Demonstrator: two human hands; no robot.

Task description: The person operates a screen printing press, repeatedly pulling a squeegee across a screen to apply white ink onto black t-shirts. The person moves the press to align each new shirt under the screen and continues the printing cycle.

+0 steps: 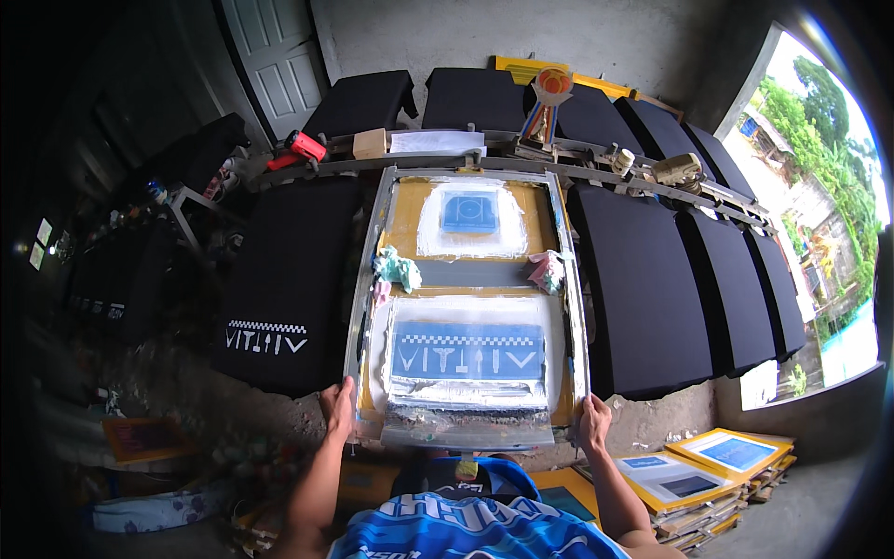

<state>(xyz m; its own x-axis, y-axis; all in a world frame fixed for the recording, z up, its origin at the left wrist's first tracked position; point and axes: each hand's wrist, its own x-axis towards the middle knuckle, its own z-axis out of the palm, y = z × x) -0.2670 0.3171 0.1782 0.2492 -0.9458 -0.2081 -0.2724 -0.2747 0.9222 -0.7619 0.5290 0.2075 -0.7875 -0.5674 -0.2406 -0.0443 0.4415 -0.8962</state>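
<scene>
A screen-printing frame (568, 326) with metal side rails lies before me, over the row of boards. My left hand (338, 410) is closed round its near left edge. At the near right edge my right hand (593, 424) grips the other side. The mesh has a blue stencil area (466, 349) with a checkered band and pale shapes, and a smaller blue square (469, 212) farther up. White ink is smeared around both. A wide squeegee (466, 434) rests across the near end. A greenish rag (398, 268) and a pink rag (547, 272) sit on the sides.
Left of the frame a black shirt (279, 279) bears a white print; more black shirts (638, 289) lie on boards at right and behind. On the centre rail stand a red hand tool (303, 147), a trophy (543, 107) and a beige heat gun (677, 169). Stacked screens (689, 470) lie low right.
</scene>
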